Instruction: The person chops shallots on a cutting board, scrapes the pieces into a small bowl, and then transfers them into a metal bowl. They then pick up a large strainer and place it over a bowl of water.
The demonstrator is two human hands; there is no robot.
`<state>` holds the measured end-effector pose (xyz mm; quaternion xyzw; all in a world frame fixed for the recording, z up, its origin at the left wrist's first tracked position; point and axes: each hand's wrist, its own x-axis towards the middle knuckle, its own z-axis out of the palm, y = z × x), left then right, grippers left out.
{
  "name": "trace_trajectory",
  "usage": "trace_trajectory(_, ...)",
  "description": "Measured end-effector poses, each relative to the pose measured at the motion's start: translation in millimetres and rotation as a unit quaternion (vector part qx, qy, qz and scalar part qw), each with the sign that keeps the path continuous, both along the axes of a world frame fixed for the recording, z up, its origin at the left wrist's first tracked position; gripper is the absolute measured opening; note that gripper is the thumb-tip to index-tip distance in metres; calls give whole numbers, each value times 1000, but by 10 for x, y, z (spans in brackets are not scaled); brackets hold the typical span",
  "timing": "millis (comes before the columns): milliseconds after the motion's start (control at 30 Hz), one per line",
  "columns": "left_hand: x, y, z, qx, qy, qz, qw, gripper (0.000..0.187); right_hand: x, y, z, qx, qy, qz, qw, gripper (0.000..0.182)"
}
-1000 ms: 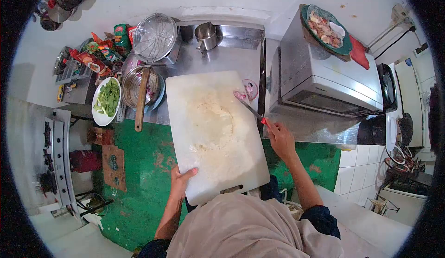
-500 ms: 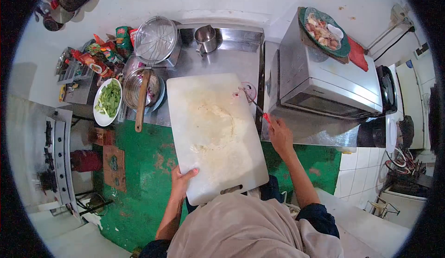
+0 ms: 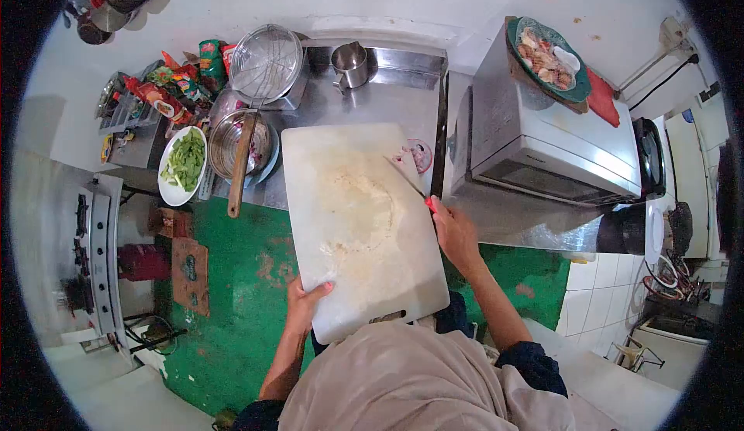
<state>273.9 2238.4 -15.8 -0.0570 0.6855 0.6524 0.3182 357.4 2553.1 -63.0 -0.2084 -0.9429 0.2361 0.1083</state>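
Observation:
My left hand [image 3: 304, 301] grips the lower left edge of a large white cutting board [image 3: 364, 237], thumb on top. The board is tilted, with its far end over the steel counter, and its surface is stained and wet. In my right hand [image 3: 457, 236] is a knife [image 3: 412, 185] with a red handle, its blade lying over the board's upper right edge. Just past that edge, chopped pinkish pieces, perhaps onion or shallot, lie on a small plate [image 3: 421, 154], which the board partly hides.
A wooden-handled strainer [image 3: 242, 160] rests across a steel bowl [image 3: 225, 138] at left. Nearby are a white dish of cut greens [image 3: 184, 164] and a steel jug [image 3: 350, 65]. On the right, a microwave [image 3: 542, 144] carries a plate of raw meat or seafood [image 3: 552, 59].
My right hand and the knife have moved left, bringing the blade over the board. More chopped pieces now show on the small plate. My left hand keeps its grip.

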Motion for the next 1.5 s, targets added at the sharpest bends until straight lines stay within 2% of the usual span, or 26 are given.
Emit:
trace_trajectory(333,-35,-47,14,9,14,11,1000,44,-81,36,-60,22,32,-42,998,38)
trace_trajectory(433,-42,-37,32,11,10,9,1000,46,-143,-139,122,-43,9,7,999,39)
trace_trajectory(533,-56,-31,66,13,7,3,1000,48,-202,-220,152,-20,9,13,1000,40)
trace_trajectory(833,-83,-84,81,12,-8,-22,1000,41,-204,-45,-166,10,29,-60,998,39)
trace_trajectory(933,-75,-95,83,13,-10,-27,1000,39,-172,2,-192,2,4,-91,996,38)
trace_trajectory(1133,-71,-101,94,5,-15,-26,1000,38,-251,-197,14,-42,3,-67,997,36)
trace_trajectory(1233,-73,-139,48,6,-7,-28,1000,38,-314,-189,-66,-37,9,-56,998,36)
trace_trajectory(1433,-77,-177,94,1,-18,-24,1000,39,-231,-89,-82,-31,12,-111,993,38)
trace_trajectory(1500,-72,-184,95,3,-15,-23,1000,39,-197,-178,-53,-15,12,-68,998,38)
